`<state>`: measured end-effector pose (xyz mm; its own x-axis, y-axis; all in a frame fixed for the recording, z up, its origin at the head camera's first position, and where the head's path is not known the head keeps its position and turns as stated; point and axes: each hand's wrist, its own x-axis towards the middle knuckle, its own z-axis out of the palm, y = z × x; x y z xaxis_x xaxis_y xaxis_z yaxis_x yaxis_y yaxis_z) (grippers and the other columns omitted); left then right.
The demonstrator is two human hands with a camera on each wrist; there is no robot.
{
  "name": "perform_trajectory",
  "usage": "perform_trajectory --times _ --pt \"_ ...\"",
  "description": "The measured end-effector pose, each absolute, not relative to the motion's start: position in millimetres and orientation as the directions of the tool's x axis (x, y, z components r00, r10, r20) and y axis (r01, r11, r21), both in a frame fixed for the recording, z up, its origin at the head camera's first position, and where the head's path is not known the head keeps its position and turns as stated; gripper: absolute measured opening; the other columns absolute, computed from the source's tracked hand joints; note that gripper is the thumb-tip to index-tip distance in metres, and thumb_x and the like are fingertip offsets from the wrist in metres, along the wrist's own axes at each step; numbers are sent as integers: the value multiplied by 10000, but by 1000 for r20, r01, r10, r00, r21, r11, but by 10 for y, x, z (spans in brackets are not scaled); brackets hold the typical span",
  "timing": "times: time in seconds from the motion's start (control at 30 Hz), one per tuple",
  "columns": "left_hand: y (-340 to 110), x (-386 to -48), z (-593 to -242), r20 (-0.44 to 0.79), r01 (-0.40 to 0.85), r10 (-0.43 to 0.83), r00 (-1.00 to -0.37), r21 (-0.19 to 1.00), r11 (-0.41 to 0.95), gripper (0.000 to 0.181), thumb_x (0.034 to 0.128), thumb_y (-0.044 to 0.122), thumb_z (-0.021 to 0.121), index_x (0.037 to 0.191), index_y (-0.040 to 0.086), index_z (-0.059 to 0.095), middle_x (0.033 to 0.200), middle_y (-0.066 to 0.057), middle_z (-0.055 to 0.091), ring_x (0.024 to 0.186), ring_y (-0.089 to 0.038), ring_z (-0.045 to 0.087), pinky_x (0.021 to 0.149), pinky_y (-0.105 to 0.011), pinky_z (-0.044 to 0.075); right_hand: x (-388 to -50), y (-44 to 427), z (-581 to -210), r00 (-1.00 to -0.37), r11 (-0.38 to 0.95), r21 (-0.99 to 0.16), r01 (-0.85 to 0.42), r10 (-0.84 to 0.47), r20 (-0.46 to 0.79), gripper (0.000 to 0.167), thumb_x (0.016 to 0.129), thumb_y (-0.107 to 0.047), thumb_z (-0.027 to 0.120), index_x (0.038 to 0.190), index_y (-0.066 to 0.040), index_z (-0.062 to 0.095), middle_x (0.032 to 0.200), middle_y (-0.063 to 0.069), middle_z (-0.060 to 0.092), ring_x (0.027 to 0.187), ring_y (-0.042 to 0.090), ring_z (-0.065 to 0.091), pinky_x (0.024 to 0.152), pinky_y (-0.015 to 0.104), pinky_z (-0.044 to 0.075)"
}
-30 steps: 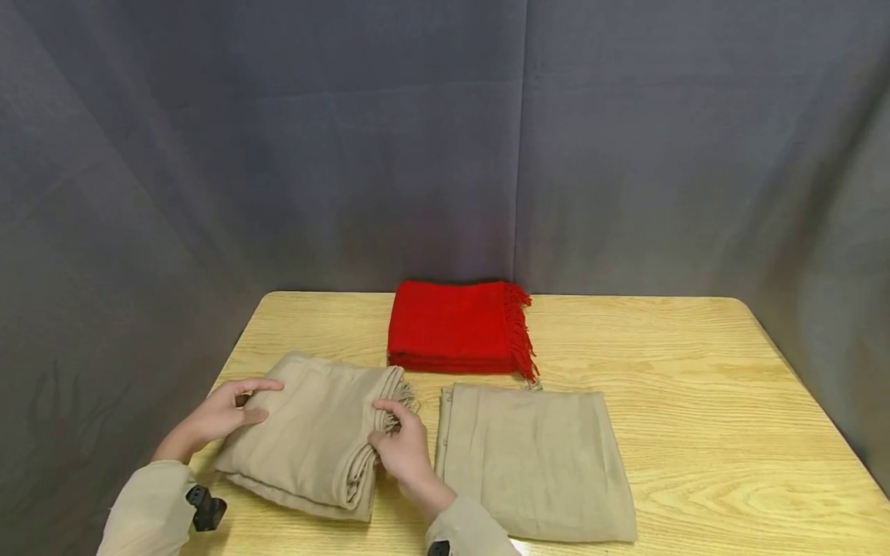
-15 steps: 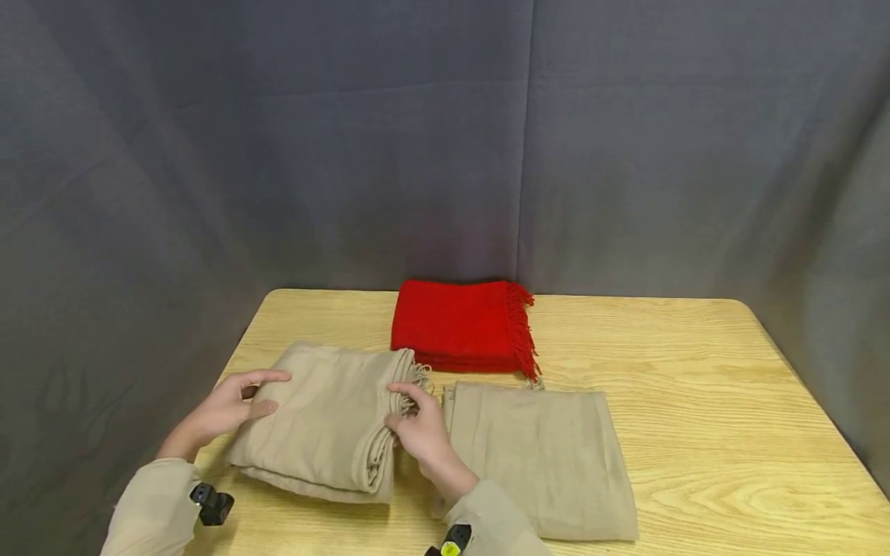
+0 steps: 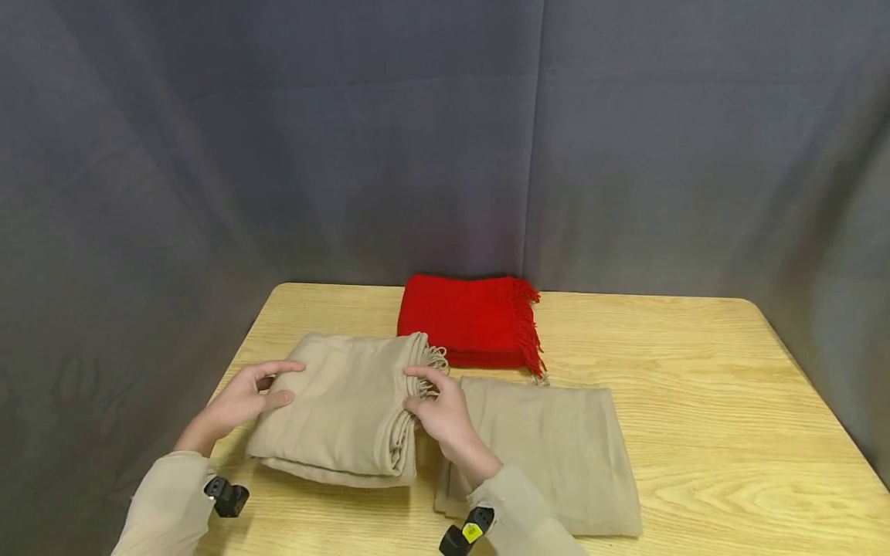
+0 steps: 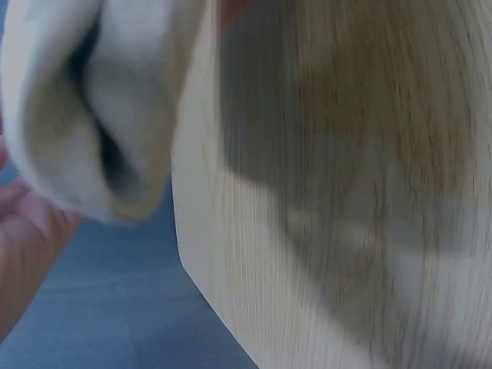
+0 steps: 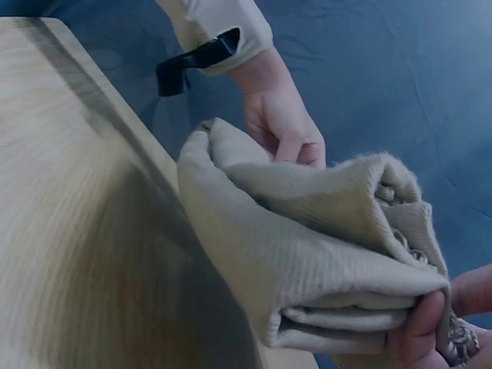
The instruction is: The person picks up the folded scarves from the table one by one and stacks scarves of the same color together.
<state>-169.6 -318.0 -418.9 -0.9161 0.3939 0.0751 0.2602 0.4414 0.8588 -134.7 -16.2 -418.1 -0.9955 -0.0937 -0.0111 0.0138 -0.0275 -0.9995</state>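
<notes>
A folded beige scarf (image 3: pixel 341 405) with a fringed right end is held above the table by both hands. My left hand (image 3: pixel 243 395) grips its left edge, thumb and index finger on top. At the fringed end my right hand (image 3: pixel 445 413) pinches the layered folds. The right wrist view shows the scarf (image 5: pixel 307 246) raised off the wood, with the left hand (image 5: pixel 280 123) at its far side and fingers (image 5: pixel 419 334) of the right hand under the near end. In the left wrist view a blurred fold of the scarf (image 4: pixel 92 138) hangs over its shadow.
Behind lies a folded red scarf (image 3: pixel 459 318) with fringe on its right. A second folded beige cloth (image 3: pixel 556 463) lies flat to the right, partly behind the right forearm. The wooden table (image 3: pixel 709 401) meets grey curtains (image 3: pixel 389 154) at the back and sides.
Both hands have carried the beige scarf up and rightward, nearer the red scarf, whose front left corner it now overlaps in view. The red scarf and the other beige cloth stay put.
</notes>
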Motion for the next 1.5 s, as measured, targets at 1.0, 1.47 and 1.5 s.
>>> perform_trajectory --times 1.0,1.47,1.5 --pt "-2814 -1694 -3962 140 308 392 -909 860 406 418 825 28 640 1215 -69 524 1274 -237 468 930 -66 544 662 -257 486 -1370 343 -3856 -993 8 -1000 -16 -118 14 413 745 156 545 1123 3 610 977 118 575 453 146 431 447 267 418" --pt "-2616 -1659 -3881 156 306 389 -908 881 361 434 819 28 648 1218 -81 516 1263 -254 466 883 -86 567 653 -254 489 -1338 566 -3737 -988 70 -994 -79 -141 68 398 736 157 554 1106 23 610 1051 146 572 459 142 460 460 249 436" --pt "-2599 -1655 -3876 159 308 391 -907 881 358 433 819 27 648 1217 -81 516 1262 -258 464 886 -87 566 654 -254 490 -1334 583 -3728 -987 82 -993 -84 -142 71 396 736 154 557 1105 20 611 1020 149 576 461 140 464 463 254 440"
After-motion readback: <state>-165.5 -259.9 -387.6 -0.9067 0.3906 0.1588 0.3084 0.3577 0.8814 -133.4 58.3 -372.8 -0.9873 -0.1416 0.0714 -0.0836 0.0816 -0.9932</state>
